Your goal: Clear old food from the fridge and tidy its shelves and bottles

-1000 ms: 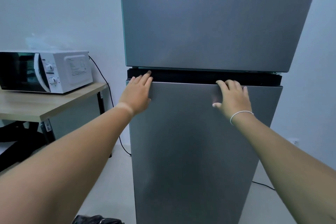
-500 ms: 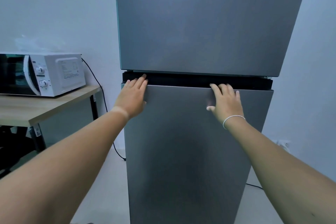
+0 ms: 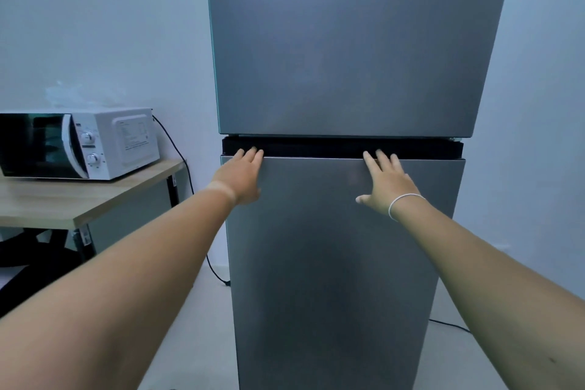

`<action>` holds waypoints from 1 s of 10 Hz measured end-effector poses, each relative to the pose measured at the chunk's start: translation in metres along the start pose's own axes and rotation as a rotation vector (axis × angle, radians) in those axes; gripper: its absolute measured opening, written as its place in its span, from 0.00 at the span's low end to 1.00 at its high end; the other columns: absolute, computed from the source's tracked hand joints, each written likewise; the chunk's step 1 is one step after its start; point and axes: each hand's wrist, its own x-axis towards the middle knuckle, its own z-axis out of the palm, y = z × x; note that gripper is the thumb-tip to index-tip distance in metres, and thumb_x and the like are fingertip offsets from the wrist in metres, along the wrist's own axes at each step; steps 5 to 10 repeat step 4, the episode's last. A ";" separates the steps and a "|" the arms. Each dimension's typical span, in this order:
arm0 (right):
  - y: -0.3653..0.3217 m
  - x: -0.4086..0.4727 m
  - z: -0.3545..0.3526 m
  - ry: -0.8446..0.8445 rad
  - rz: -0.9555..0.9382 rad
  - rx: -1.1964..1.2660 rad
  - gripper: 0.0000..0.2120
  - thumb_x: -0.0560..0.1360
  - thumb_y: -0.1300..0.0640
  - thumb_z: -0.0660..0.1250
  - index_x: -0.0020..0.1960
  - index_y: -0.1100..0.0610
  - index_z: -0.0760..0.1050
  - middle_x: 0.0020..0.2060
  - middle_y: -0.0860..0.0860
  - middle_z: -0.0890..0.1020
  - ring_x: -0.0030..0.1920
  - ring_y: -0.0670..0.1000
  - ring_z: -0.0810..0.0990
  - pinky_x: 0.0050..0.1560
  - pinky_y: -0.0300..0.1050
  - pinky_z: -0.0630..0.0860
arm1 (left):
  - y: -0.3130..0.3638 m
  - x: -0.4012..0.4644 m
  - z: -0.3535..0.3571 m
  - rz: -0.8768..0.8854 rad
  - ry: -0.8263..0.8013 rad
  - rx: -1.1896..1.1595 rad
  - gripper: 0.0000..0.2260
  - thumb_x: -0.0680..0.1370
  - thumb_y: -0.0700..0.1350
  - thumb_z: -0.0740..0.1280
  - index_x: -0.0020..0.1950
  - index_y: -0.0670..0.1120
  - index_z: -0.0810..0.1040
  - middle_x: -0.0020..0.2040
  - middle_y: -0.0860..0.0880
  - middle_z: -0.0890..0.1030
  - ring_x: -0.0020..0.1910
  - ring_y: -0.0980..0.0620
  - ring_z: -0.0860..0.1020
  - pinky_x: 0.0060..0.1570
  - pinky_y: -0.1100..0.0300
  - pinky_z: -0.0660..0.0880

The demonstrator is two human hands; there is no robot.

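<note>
- A tall grey two-door fridge (image 3: 345, 231) stands straight ahead against a pale wall, both doors shut
- The upper door (image 3: 354, 41) and the lower door (image 3: 342, 263) are parted by a black recessed strip (image 3: 316, 149) that runs the full width
- The left hand (image 3: 242, 176) lies flat and open on the top left corner of the lower door, fingers together, fingertips reaching the black strip; it grips nothing
- The right hand (image 3: 384, 184) lies flat on the lower door nearer the right side, fingers spread, thumb out to the side, fingertips at the door's upper edge; it grips nothing
- A thin white band (image 3: 403, 201) circles the right wrist
- To the left, a white microwave (image 3: 95, 144) with a dark glass door and two knobs sits on a light wooden table (image 3: 63, 199)
- A black cable (image 3: 186, 174) hangs from behind the microwave down to the floor beside the fridge
- Another dark cable (image 3: 449, 324) lies on the floor to the fridge's right
</note>
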 end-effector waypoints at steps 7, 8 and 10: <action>-0.012 -0.055 -0.030 -0.181 -0.020 -0.087 0.39 0.75 0.42 0.62 0.77 0.46 0.43 0.79 0.48 0.45 0.78 0.55 0.45 0.76 0.58 0.51 | 0.020 -0.050 -0.031 0.053 -0.052 -0.059 0.33 0.78 0.48 0.60 0.78 0.46 0.48 0.80 0.51 0.47 0.79 0.49 0.53 0.72 0.50 0.64; -0.012 -0.055 -0.030 -0.181 -0.020 -0.087 0.39 0.75 0.42 0.62 0.77 0.46 0.43 0.79 0.48 0.45 0.78 0.55 0.45 0.76 0.58 0.51 | 0.020 -0.050 -0.031 0.053 -0.052 -0.059 0.33 0.78 0.48 0.60 0.78 0.46 0.48 0.80 0.51 0.47 0.79 0.49 0.53 0.72 0.50 0.64; -0.012 -0.055 -0.030 -0.181 -0.020 -0.087 0.39 0.75 0.42 0.62 0.77 0.46 0.43 0.79 0.48 0.45 0.78 0.55 0.45 0.76 0.58 0.51 | 0.020 -0.050 -0.031 0.053 -0.052 -0.059 0.33 0.78 0.48 0.60 0.78 0.46 0.48 0.80 0.51 0.47 0.79 0.49 0.53 0.72 0.50 0.64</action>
